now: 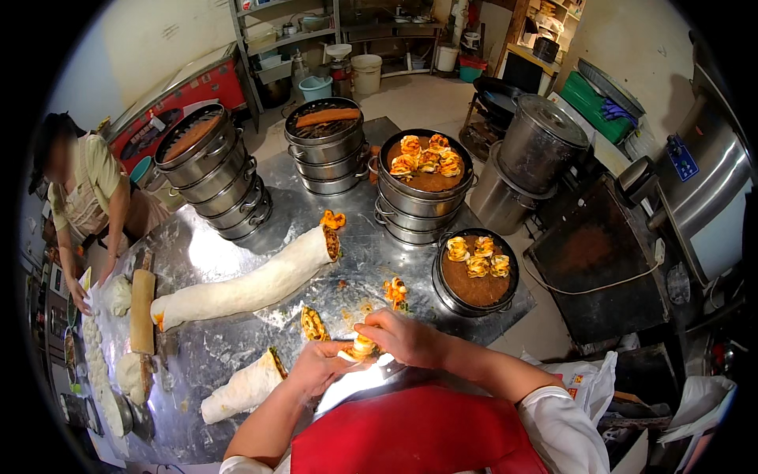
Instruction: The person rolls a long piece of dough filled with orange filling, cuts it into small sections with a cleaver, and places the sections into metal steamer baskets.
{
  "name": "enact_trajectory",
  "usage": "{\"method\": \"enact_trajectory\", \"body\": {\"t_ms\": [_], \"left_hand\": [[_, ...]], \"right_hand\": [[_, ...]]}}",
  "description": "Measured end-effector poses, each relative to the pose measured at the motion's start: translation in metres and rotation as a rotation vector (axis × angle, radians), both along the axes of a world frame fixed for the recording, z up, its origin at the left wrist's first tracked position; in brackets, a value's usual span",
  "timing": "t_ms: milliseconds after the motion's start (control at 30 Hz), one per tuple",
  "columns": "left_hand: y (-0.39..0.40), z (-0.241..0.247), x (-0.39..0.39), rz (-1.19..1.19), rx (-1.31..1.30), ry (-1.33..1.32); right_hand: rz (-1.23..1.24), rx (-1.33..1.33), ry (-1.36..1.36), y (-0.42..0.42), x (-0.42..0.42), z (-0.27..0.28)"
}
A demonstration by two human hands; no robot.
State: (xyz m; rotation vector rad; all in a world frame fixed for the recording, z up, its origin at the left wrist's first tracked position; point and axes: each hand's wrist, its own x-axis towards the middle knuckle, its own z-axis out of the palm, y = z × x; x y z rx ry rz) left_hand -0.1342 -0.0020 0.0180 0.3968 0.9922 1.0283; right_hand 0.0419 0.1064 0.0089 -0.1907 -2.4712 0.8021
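Close to the table's near edge, my left hand (320, 366) and my right hand (405, 339) both grip one small layered dough roll (359, 349) with orange filling. My left fingers hold it from the side; my right fingers pinch its top. Just beyond my left hand lies a cut slice of filled roll (314, 324). Left of that hand is a short floured length of rolled dough (246, 385), filling showing at its cut end. A long filled dough roll (249, 287) stretches across the table behind. Orange filling scraps (395, 290) lie beyond my right hand.
Shaped rolls sit in a low steamer (477, 290) and a stacked steamer (423, 204) at right. More steamer stacks (325, 160) (216, 183) stand behind. A rolling pin (143, 311) and dough lumps (130, 376) lie left, where another person (98, 189) works at the metal table (201, 349).
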Motion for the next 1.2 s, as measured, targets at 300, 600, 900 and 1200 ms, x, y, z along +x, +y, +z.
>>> {"method": "enact_trajectory", "body": {"t_ms": [300, 600, 900, 1200], "left_hand": [[0.011, -0.017, -0.003, -0.008, 0.198, 0.146], [0.021, -0.016, 0.021, 0.304, 0.315, 0.325], [0.02, -0.033, 0.03, 0.374, 0.51, 0.802], [0.032, -0.03, 0.03, 0.224, 0.554, 0.922]], "right_hand": [[-0.228, 0.012, -0.001, 0.001, -0.007, 0.003], [-0.215, -0.394, 0.145, -0.001, -0.02, 0.0], [-0.33, -0.258, 0.082, -0.003, -0.02, 0.008], [-0.221, -0.296, 0.074, 0.004, 0.002, 0.003]]}}
